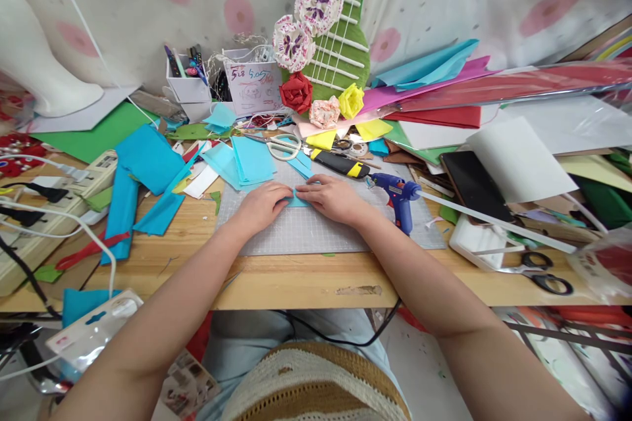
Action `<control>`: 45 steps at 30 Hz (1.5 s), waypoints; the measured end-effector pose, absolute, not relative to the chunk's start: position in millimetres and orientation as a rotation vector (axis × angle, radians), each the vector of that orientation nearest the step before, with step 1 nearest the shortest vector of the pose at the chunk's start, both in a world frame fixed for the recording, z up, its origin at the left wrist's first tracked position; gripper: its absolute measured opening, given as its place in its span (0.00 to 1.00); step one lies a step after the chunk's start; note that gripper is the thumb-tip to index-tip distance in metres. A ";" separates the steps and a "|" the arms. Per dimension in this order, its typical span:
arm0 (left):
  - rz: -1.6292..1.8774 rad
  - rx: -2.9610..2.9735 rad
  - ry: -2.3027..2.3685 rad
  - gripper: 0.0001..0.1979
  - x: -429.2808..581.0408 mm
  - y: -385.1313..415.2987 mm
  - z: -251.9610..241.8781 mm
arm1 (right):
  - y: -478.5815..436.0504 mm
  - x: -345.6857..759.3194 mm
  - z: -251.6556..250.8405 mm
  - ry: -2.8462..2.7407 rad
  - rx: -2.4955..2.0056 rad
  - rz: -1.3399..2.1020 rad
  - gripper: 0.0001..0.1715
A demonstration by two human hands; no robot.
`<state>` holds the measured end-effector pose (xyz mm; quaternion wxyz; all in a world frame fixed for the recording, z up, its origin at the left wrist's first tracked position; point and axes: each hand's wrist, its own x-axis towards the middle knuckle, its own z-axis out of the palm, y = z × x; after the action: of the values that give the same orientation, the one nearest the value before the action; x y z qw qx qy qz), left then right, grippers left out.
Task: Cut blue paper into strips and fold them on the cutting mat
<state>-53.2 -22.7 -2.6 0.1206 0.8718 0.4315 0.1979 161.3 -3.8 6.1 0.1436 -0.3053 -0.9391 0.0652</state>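
Note:
A small piece of light blue paper lies on the grey cutting mat, mostly covered by my fingers. My left hand is closed on its left side, with curled fingertips pressing at the paper. From the right, my right hand grips the same piece, its fingers close together and nearly meeting the left ones. Just behind my hands is a stack of light blue paper squares. White-handled scissors and a yellow-black utility knife lie beyond. A blue hot glue gun rests right of my right hand.
Blue paper strips and a power strip occupy the left side. At the back stands a green guitar-shaped piece with paper flowers. A phone, black-handled scissors and coloured sheets crowd the right.

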 end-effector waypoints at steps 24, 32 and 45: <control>0.484 2.598 1.417 0.16 -48.5 -34.0 -10.6 | -10.1 162.2 1.5 -2.823 -0.951 -0.060 0.24; 0.505 2.596 1.294 0.20 -54.2 -30.6 -13.9 | -11.3 176.5 -5.0 -2.751 -0.995 0.060 0.23; 0.270 2.698 1.232 0.24 -57.9 -35.7 -4.6 | -23.2 174.9 4.1 -2.724 -0.808 -0.031 0.20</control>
<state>-57.9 -35.7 -4.6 0.0815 0.9028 0.4124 0.0902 174.9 -23.2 4.1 0.1493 -0.2812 -0.9479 -0.0109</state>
